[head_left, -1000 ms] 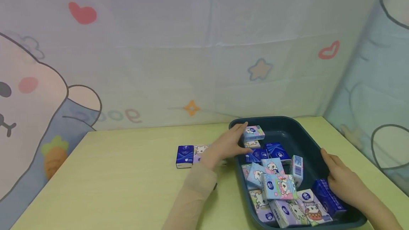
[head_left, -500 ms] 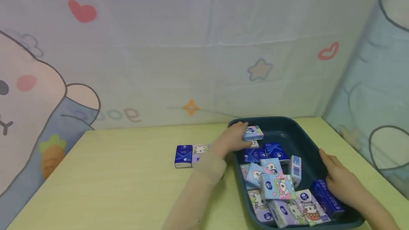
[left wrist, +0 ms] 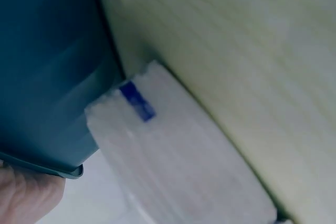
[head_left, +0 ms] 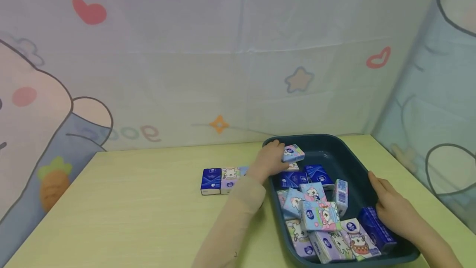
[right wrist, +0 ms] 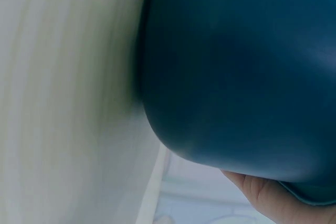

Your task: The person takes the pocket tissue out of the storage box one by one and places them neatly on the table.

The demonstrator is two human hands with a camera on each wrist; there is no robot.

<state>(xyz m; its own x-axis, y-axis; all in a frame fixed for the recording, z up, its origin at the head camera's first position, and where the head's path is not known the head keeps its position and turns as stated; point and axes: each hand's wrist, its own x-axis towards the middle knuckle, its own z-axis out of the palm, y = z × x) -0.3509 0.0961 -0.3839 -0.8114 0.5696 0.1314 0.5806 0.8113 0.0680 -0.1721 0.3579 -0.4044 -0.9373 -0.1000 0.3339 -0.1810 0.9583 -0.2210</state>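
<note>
In the head view my left hand [head_left: 268, 160] reaches over the far left rim of a dark teal tray [head_left: 357, 173]. It pinches a light blue and pink tissue pack [head_left: 293, 152] between thumb and fingers. On the tray's right side my right hand [head_left: 396, 210] grips the rim. The right wrist view shows fingers [right wrist: 257, 192] at the rim, below the tray's outer wall [right wrist: 226, 87]. Several more packs lie in the tray, among them a pastel pack [head_left: 320, 215] on top and a dark blue pack [head_left: 375, 228] beside my right hand.
Left of the tray, a dark blue pack [head_left: 211, 181] and a purple pack [head_left: 229, 179] stand side by side on the pale yellow table [head_left: 148, 210], with another partly behind my left wrist. The left wrist view shows a pack's white side [left wrist: 173, 145] near the tray. A printed cloth [head_left: 186, 53] hangs behind.
My left hand's spread fingers and thumb have come together on the light blue and pink pack. My right hand stays on the rim. The head view has shifted slightly.
</note>
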